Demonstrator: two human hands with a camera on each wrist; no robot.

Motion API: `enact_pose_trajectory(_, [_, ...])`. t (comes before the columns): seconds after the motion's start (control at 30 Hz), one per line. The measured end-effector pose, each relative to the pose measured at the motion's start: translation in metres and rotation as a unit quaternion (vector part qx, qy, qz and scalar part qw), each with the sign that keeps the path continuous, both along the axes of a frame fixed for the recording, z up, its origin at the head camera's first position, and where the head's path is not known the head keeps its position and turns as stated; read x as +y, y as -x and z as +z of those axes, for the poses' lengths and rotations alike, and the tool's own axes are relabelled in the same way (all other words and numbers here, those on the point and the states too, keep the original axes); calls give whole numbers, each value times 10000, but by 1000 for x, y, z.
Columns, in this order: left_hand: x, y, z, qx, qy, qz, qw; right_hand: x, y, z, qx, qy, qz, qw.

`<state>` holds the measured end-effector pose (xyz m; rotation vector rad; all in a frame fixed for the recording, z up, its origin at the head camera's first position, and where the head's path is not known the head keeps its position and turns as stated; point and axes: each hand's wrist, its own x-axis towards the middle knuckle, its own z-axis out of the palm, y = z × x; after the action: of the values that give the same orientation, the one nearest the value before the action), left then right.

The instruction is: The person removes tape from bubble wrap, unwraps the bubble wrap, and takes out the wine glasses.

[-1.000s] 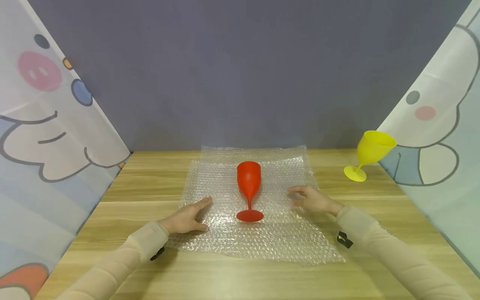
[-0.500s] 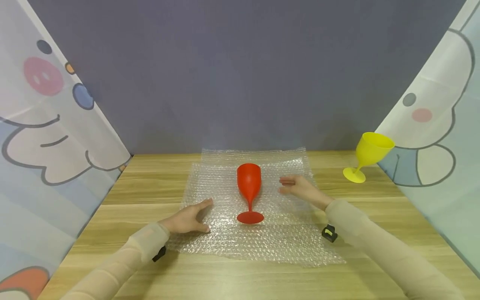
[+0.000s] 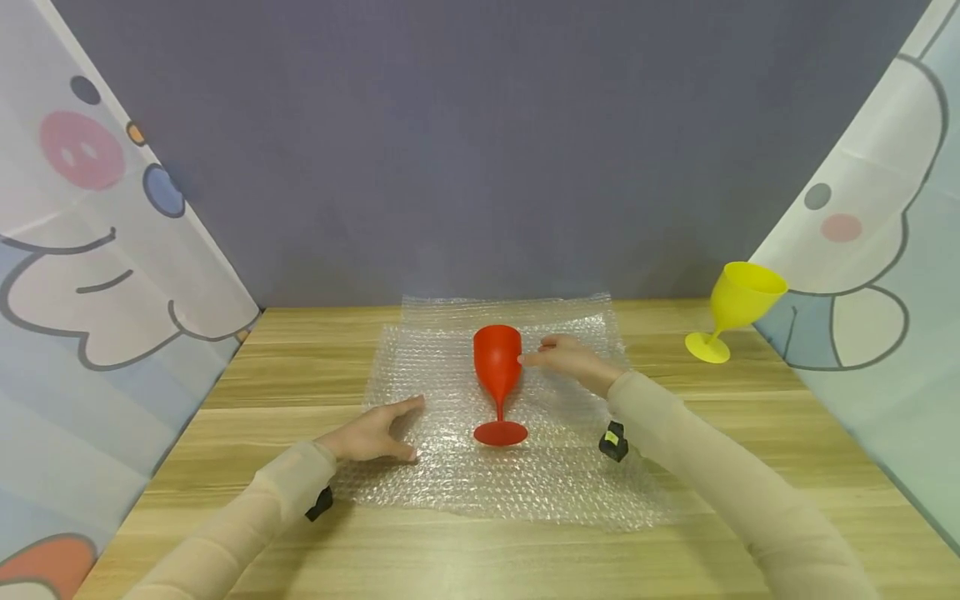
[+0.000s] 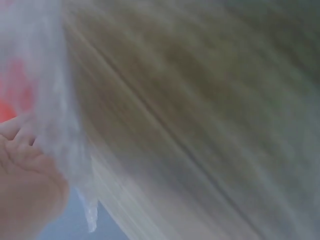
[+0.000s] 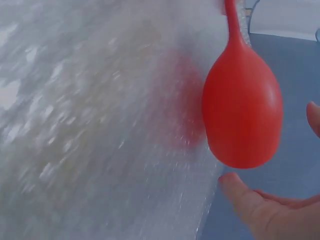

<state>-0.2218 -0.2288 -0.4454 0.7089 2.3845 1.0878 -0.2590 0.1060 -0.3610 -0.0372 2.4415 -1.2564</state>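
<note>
A red plastic goblet (image 3: pixel 498 362) lies on its side on a sheet of bubble wrap (image 3: pixel 450 479), its bowl pointing to the back wall and its foot toward me. Close to the right side of the bowl is my right hand (image 3: pixel 573 363), fingers extended. In the right wrist view a gap shows between the fingertips and the red goblet (image 5: pixel 243 107). My left hand (image 3: pixel 371 433) rests at the left part of the bubble wrap, thumb and fingers spread apart and holding nothing. Bubble wrap (image 4: pixel 60 115) hides part of that hand in the left wrist view.
A yellow goblet (image 3: pixel 742 300) stands upright at the back right of the wooden table (image 3: pixel 300 358). Behind the table rises a grey wall (image 3: pixel 480 150). Cartoon-printed cloths (image 3: pixel 75 275) hang at both sides.
My right hand has moved left and slightly away from me, from the right part of the bubble wrap to the red goblet's bowl. The left hand and both goblets have stayed put.
</note>
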Motion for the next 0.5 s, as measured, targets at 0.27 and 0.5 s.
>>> enact_pose_trajectory(0.27, [3, -6, 4, 240, 283, 66, 9993, -21, 9, -1, -556, 77, -412, 9976])
enact_pose_trajectory(0.5, [5, -8, 6, 372, 355, 49, 9987, -39, 15, -6, -600, 201, -772, 9950])
